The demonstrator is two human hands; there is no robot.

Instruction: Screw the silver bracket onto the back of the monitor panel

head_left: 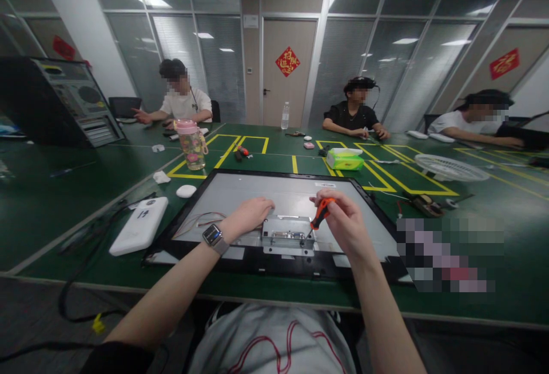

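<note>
My right hand is closed round the orange and black handle of a screwdriver. The screwdriver leans, and its shaft points down at the right end of a silver metal bracket. Whether the tip sits in a screw is too small to tell. The bracket lies on the grey back of a flat display panel with a black frame. On the panel, at the bracket's upper left, rests my left hand, fingers stretched out and holding nothing visible. Thin wires run beside that wrist.
Left of the panel lie a white power bank and a white mouse-like object. Beyond it stand a pink-lidded bottle and a green tissue pack. A white fan grille lies right. Several people sit across the table.
</note>
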